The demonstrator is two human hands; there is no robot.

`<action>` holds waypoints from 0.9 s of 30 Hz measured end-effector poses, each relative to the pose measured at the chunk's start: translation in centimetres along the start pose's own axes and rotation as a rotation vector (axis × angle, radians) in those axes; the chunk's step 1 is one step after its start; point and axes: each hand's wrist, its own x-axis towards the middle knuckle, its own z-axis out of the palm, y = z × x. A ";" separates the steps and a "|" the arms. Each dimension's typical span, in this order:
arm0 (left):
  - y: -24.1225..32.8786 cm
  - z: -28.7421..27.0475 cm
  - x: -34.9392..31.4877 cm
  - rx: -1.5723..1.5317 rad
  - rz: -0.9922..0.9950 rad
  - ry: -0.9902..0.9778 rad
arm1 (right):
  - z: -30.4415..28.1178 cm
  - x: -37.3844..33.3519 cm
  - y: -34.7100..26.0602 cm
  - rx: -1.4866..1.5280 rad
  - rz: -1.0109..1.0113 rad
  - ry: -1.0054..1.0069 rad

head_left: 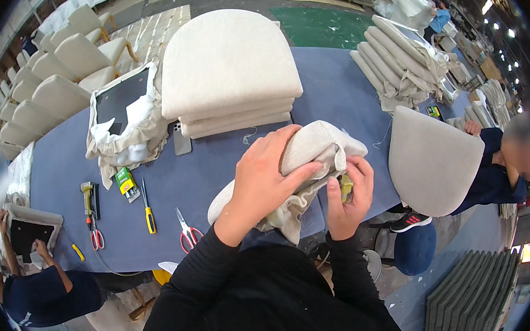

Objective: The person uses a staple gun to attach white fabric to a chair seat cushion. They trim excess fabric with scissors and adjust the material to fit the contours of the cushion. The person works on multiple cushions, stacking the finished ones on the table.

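A beige upholstered seat cushion (309, 147) is tilted up on edge in front of me, its loose fabric (289, 217) hanging in folds on the near side. My left hand (261, 176) is closed over its rounded edge, thumb pressing the fabric. At the cushion's right corner, my right hand (352, 195) has curled fingers closed at the fabric's edge. A small yellow-green item (345, 188) shows behind my right fingers; its kind is hidden. Red-handled scissors (188, 234) lie on the table left of my left forearm.
The blue table (166, 210) bears a stack of beige cushions (232, 68), an unfinished seat (121, 115), a phone (182, 140), a screwdriver (149, 212), a green box (126, 183) and a staple gun (90, 201). People work at left and right; one holds a cushion (434, 161).
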 end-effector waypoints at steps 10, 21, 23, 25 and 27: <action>0.4 0.3 -0.9 0.062 0.026 -0.027 | 0.9 0.8 -1.0 0.035 0.061 0.026; -4.6 -3.0 -4.4 -0.643 -0.134 -0.281 | -1.2 3.6 -1.8 0.344 0.155 -0.252; -9.6 -4.2 -6.9 -0.757 -0.389 -0.255 | -3.1 3.0 -0.7 0.389 0.189 -0.333; -16.9 -4.3 -11.6 -0.274 -0.577 -0.155 | -4.5 2.2 0.6 0.417 0.214 -0.328; -25.4 -4.9 -19.6 0.366 -0.812 -0.126 | -3.9 2.6 1.8 0.500 0.217 -0.363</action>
